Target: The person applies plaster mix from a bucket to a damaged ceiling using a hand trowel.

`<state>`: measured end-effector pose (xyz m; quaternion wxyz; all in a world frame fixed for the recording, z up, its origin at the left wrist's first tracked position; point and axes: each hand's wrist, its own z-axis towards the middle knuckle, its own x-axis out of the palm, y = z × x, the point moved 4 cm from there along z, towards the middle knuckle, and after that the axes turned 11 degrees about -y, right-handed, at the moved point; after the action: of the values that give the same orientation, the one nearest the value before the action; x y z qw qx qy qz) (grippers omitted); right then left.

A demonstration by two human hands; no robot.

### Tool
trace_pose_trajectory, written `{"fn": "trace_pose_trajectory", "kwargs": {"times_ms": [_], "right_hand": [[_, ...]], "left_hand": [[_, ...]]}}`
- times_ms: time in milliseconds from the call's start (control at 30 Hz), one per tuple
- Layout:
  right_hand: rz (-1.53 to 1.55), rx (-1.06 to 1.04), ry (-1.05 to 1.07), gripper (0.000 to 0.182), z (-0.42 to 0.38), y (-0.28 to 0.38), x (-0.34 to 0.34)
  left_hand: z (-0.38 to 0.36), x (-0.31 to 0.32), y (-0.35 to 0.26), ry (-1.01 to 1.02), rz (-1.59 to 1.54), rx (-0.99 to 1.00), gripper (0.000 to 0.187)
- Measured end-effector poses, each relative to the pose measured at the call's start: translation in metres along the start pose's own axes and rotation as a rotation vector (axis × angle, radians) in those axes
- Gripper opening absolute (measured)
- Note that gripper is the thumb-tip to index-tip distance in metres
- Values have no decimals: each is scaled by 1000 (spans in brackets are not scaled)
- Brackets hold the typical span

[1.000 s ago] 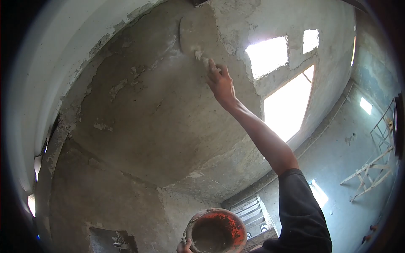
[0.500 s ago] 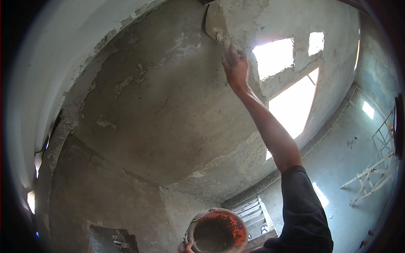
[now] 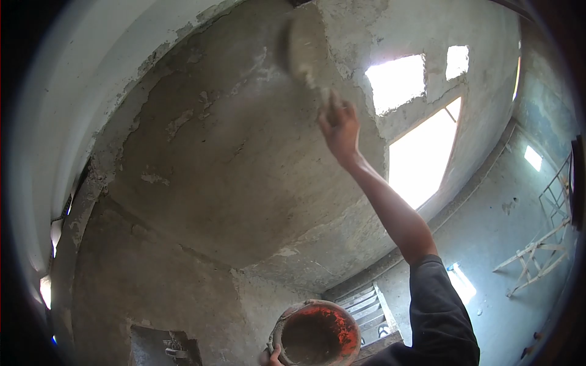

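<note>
While my right arm is stretched overhead, my right hand (image 3: 339,127) is closed around the handle of a trowel (image 3: 303,50), whose blade is blurred and lies flat against the plastered ceiling (image 3: 232,158) near its upper edge, just beside the rough lighter patch of plaster (image 3: 354,30). The blade sits well left of the bright window openings (image 3: 421,146). My left hand (image 3: 271,355) shows only at the bottom edge of the view, fingers curled over the rim of an orange pan (image 3: 314,332) holding grey mortar; I grip the pan at its lower left rim. A dark sleeve (image 3: 439,317) covers my right upper arm. A wooden frame (image 3: 537,256) leans against the far wall at the right.
</note>
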<state>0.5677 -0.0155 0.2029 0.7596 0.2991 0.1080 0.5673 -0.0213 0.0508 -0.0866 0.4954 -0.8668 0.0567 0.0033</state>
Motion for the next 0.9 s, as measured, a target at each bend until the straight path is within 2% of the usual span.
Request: {"fn": "trace_pose_trajectory", "kwargs": {"times_ms": [33,100,233,300,367,467,500,567,667,700,767,833,900], "right_hand": [[4,0,0,56,12,-2,-2],[-210,12,-38,55,44,-10,-7],[-44,38,-15,53,91,-9,-10],[-171,-52,-53,53,103,-15,-7],[-146,-93,-54,54,110,-17,-13],[-180,-158,54,54,112,-8,-23],[-181,-156,53,54,113,-5,-27],[-291,-382,92,53,108,8,-36],[-243,-427,171,53,97,8,-45],[-245,-427,169,53,92,6,-47],[-129,-225,256,54,81,-4,-46],[-180,-264,239,54,73,1,-48],[-187,-166,131,54,71,4,-50]], "left_hand": [[-1,1,-1,-1,-12,-9,56],[-1,0,3,-8,-30,-30,56],[1,-1,9,-6,-72,-62,57],[4,-3,12,-10,-83,-45,54],[6,-6,14,-74,-63,16,45],[-20,12,-20,-8,58,75,35],[-19,10,-20,-7,60,76,35],[-15,9,-15,10,53,144,34],[-11,6,-11,-34,73,135,35],[-14,8,-14,-32,75,136,35],[-20,11,-19,-13,27,85,36],[-8,6,-10,-8,39,108,37],[-5,3,-6,-7,52,130,38]]}}
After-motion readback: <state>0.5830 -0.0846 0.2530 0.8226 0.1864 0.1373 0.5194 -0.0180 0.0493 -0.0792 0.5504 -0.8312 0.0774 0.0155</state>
